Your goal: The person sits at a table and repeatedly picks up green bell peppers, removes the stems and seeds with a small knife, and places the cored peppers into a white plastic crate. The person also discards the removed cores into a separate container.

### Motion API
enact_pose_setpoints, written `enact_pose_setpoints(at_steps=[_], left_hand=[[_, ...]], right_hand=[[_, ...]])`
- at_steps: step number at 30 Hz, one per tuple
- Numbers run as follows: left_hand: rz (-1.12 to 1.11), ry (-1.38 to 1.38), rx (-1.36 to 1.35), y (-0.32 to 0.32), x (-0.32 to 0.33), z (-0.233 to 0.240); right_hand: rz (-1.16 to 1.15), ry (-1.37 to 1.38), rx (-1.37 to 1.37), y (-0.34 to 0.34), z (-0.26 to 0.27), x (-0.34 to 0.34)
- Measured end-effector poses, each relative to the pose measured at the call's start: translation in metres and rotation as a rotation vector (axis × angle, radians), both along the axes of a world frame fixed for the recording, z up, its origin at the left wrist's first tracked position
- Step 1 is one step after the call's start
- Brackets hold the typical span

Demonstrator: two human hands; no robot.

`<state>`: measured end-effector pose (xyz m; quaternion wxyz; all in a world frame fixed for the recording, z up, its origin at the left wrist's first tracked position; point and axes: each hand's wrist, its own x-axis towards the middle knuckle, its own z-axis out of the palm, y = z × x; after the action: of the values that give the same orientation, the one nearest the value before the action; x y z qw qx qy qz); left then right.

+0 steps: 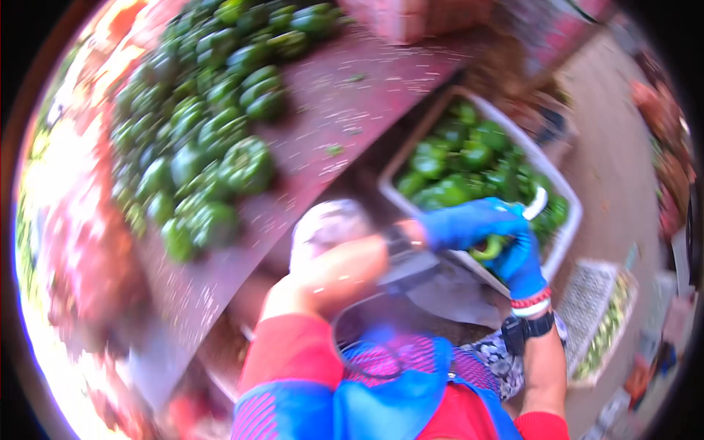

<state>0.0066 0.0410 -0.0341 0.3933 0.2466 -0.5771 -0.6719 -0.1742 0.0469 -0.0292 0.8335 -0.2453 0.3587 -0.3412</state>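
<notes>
Both of my hands wear blue gloves and meet over the near right corner of a pale-rimmed crate [561, 190] of green peppers [440, 159]. My left hand [467, 220] reaches in from the left, its fingers bent over the far side of a light green pepper [489, 248]. From below, my right hand [517, 261] closes around that pepper, which partly shows between the hands. A curved white piece [536, 203], perhaps a tool handle, sticks out beyond my fingers. Which hand holds it is hidden.
Left of the crate, a reddish tabletop [330, 115] bears a large heap of green bell peppers [214, 126]. A pinkish block [410, 19] stands at its far end. A pale box [586, 313] with green scraps [608, 330] sits on the floor [610, 181] at right.
</notes>
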Motion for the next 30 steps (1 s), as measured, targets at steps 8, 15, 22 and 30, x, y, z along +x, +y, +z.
enact_pose_setpoints(at_steps=[8, 15, 22, 30], left_hand=[[0.506, -0.447, 0.504, 0.11, 0.119, 0.136], [0.89, -1.376, 0.579, 0.364, 0.238, 0.145], [0.958, -1.902, -0.393, 0.222, 0.263, 0.073], [1.037, -1.883, -0.35, 0.111, 0.328, 0.044]], right_hand=[[-0.242, -0.164, 0.139, -0.019, -0.011, -0.018], [-0.213, -0.077, 0.179, -0.022, 0.019, -0.019], [-0.048, 0.173, 0.15, -0.001, 0.004, -0.016], [0.004, 0.248, 0.054, 0.004, 0.017, -0.002]])
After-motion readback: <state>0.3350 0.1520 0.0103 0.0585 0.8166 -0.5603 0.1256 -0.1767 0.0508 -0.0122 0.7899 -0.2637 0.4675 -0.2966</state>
